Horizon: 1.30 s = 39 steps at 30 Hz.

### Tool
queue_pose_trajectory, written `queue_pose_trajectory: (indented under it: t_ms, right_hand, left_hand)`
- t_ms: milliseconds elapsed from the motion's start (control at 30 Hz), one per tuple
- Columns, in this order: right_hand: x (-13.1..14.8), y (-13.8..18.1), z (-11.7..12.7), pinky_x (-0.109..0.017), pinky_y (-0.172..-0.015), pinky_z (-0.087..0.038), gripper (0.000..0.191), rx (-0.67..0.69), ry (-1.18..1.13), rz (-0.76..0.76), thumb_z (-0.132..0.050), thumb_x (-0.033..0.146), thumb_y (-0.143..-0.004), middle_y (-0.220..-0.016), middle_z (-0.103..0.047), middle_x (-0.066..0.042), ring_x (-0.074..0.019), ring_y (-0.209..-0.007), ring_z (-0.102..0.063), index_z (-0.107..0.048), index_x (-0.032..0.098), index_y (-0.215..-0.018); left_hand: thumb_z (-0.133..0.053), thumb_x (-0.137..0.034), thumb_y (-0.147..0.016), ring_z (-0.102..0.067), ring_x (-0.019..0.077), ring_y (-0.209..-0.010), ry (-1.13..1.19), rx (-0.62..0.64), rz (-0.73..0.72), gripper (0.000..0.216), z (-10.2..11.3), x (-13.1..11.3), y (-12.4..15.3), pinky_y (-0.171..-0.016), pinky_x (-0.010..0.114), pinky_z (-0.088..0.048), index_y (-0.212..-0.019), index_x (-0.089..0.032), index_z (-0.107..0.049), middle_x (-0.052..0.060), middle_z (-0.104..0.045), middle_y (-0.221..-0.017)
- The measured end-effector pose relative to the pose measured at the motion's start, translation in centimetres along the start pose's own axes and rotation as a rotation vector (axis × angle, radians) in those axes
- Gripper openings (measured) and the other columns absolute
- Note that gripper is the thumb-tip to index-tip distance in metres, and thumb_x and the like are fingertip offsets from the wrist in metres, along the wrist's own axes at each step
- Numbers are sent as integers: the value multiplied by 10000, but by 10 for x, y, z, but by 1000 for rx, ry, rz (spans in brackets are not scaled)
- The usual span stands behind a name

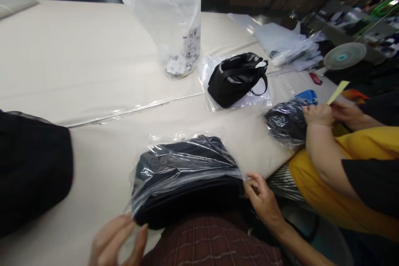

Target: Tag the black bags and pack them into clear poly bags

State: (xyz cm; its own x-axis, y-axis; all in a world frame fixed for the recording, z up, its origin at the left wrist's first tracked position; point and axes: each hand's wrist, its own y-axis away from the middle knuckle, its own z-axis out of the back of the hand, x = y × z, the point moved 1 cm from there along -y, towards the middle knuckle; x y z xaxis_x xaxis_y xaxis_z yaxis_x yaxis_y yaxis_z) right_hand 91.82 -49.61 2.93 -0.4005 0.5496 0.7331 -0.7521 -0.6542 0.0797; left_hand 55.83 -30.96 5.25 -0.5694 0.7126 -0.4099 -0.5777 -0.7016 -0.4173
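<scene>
In front of me a black fabric bag lies on the table, its far part inside a clear plastic bag. The plastic's near edge runs across the black fabric, and the nearer part is uncovered. My right hand pinches the right corner of the plastic edge. At the left corner is my left hand, fingertips at the plastic and slightly blurred; the film looks drawn tight toward them. A brown checked garment shows just below the black bag.
Another black item lies at the left. Beyond stand a tall translucent sack with handwriting and a black handbag on plastic. On the right, a co-worker's hands hold a yellow strip beside a wrapped black item. A fan stands behind.
</scene>
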Motion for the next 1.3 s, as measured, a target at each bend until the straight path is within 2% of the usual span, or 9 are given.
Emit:
queue_pose_trajectory:
  t_ms: [100, 167, 300, 433, 667, 867, 967, 1133, 1300]
  right_hand:
    - [4, -8, -5, -268, -538, -481, 385, 26, 87, 66, -501, 549, -908, -492, -536, 58, -183, -472, -588, -587, 202, -1052]
    - [13, -17, -8, -267, -542, -483, 389, 32, 128, 115, -450, 536, -942, -528, -595, 22, -188, -486, -624, -637, 208, -1036]
    - [42, -31, -14, -283, -648, -519, 396, -51, 227, 468, -371, 375, -998, -850, -757, -96, -205, -656, -707, -694, 199, -1144]
    - [13, -14, -11, -304, -717, -552, 350, 78, 169, 803, -399, 250, -979, -807, -756, -80, -200, -696, -710, -723, 209, -1105]
    - [-96, 8, -14, -338, -601, -541, 273, -3, 271, 252, -451, 365, -893, -709, -707, -33, -254, -615, -695, -685, 226, -919]
    - [-56, 13, -63, -431, -821, -534, 304, 61, -221, -24, -695, 410, -618, -846, -714, -65, -322, -879, -671, -661, 199, -834]
    - [-29, 6, -80, -424, -796, -543, 282, 78, -369, -91, -705, 396, -571, -760, -690, -48, -303, -832, -663, -630, 214, -773]
    - [16, -18, -83, -312, -566, -548, 376, 132, -544, -75, -625, 511, -691, -826, -679, -34, -200, -682, -653, -572, 216, -918]
    - [30, -41, -37, -223, -457, -383, 198, -27, -409, -55, -636, 332, -649, -522, -464, 81, -115, -455, -473, -477, 228, -707]
  left_hand:
    - [-474, -186, -941, -495, 185, -1329, 123, 343, -757, 403, -34, -49, -42, -1105, 328, -433, -1339, -241, -509, 60, -634, -1327]
    - [-461, -236, -971, -364, 210, -1431, 91, 465, -850, 491, -70, -75, -62, -1185, 384, -339, -1455, -186, -391, 74, -476, -1502]
    - [-530, -424, -947, -284, 291, -1464, 141, 556, -748, 608, -135, -86, -81, -1207, 466, -285, -1464, -140, -384, 144, -350, -1566]
    - [-385, -286, -1005, -422, 198, -1396, 306, 526, -582, 499, -153, -59, -96, -1162, 397, -381, -1496, -213, -334, 91, -469, -1502]
    - [-377, -190, -979, -447, 173, -1376, 236, 392, -621, 427, -152, -42, -99, -1134, 359, -414, -1384, -231, -504, 66, -521, -1465]
    - [-422, -193, -965, -640, 248, -1085, -11, 192, -430, 328, -113, 13, -6, -971, 437, -489, -1215, -230, -631, 100, -707, -1153]
    - [-444, -142, -942, -661, 203, -872, -108, 274, -485, 280, -111, 15, 18, -849, 366, -506, -1065, -247, -673, 31, -723, -925]
    - [-548, -208, -925, -591, 268, -1147, -173, 253, -555, 438, -138, -30, -36, -1005, 449, -431, -1358, -270, -517, 81, -648, -1269]
    - [-628, -387, -876, -265, 398, -1447, -192, 135, -505, 672, -140, -52, -111, -1161, 647, -150, -1484, -249, -377, 113, -343, -1579]
